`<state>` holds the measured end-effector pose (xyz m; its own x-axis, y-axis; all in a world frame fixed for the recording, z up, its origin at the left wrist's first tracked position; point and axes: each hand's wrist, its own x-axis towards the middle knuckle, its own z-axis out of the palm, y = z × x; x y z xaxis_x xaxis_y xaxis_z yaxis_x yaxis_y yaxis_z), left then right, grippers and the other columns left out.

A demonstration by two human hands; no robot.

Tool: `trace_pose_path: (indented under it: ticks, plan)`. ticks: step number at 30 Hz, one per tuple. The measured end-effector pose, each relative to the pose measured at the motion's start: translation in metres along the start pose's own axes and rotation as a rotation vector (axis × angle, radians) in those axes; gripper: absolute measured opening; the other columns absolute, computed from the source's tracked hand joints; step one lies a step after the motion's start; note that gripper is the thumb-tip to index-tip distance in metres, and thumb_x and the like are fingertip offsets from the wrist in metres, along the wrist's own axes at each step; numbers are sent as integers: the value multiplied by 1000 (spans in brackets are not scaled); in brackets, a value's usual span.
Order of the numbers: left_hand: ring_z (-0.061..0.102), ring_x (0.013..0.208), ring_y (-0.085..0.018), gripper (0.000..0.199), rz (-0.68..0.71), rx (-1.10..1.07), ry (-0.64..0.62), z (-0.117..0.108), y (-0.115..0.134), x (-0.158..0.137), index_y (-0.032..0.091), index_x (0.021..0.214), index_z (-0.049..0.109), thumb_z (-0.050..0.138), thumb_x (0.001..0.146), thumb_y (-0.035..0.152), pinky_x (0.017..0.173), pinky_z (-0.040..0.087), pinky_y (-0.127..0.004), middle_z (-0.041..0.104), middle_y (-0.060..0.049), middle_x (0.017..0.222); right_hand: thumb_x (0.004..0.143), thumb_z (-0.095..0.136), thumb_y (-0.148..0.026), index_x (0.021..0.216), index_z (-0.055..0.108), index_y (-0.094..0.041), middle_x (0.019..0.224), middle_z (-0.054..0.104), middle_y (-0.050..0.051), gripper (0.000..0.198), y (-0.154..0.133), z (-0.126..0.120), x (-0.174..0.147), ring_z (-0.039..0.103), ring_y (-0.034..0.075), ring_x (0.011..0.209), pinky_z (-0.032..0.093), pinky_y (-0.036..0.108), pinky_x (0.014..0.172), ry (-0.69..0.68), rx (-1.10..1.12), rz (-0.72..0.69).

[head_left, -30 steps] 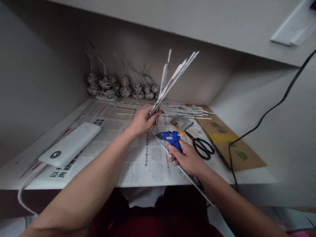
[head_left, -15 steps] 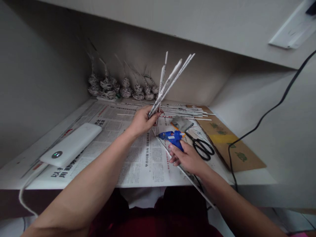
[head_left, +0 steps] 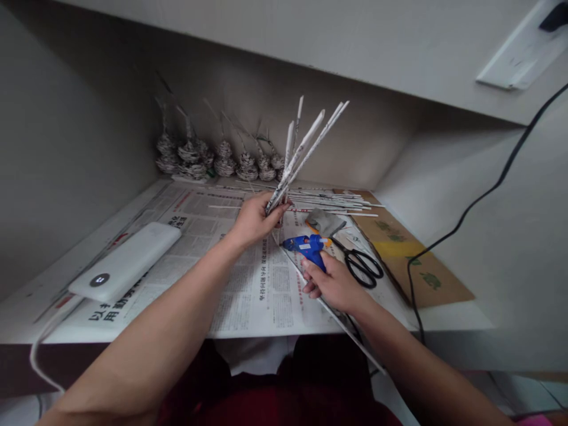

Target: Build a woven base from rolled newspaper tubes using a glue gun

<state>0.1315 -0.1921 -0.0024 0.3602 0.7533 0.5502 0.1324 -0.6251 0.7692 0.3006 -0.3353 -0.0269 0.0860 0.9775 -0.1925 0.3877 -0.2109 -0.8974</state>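
Observation:
Closed around a bundle of rolled newspaper sticks [head_left: 302,151] is my left hand [head_left: 260,219]; the sticks fan upward from its grip. My right hand [head_left: 331,281] grips a blue hot glue gun [head_left: 309,245], its nozzle pointing left, near the lower end of the bundle. One long paper stick [head_left: 350,334] runs diagonally from the nozzle area, past my right fingers, toward the lower right. Whether the nozzle touches the paper I cannot tell. Black-handled scissors [head_left: 364,266] lie beside the glue gun, with a grey cloth-like piece [head_left: 325,221] behind it.
Newspaper [head_left: 235,296] covers the shelf. Several woven gourd shapes [head_left: 190,160] stand along the back wall, and loose paper sticks [head_left: 337,201] lie before it. At left rests a white power bank [head_left: 128,260]. Cardboard [head_left: 412,254] and a black cable [head_left: 470,210] are at right.
The view has shifted very slightly. Both hands keep their grips, and the bundle and glue gun stay nearly in place.

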Motion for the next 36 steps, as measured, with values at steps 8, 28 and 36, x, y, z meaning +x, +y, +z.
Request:
trace_pose_path:
  ticks: [8, 28, 36]
  plan:
    - [62, 70, -16, 33, -60, -72, -25, 0, 3, 0, 16, 98, 67, 58, 80, 43, 54, 53, -25, 66, -6, 90, 87, 48, -47, 93, 48, -21, 70, 60, -2, 26, -1, 2, 1, 64, 12, 54, 50, 20, 43, 11, -52, 11]
    - [54, 59, -12, 37, -226, -30, -344, -34, 0, 9, 16, 74, 63, 75, 58, 46, 57, 41, -24, 60, 1, 64, 88, 47, -48, 94, 48, -21, 70, 57, -3, 28, -1, 3, 2, 62, 11, 51, 49, 19, 42, 2, -47, 2]
    - [51, 62, -15, 44, -206, 461, -676, -29, -5, 2, 21, 77, 58, 77, 47, 47, 54, 34, -23, 58, 4, 67, 88, 46, -48, 94, 48, -21, 66, 57, -3, 28, 1, 4, 3, 61, 11, 48, 49, 19, 40, 21, -80, 13]
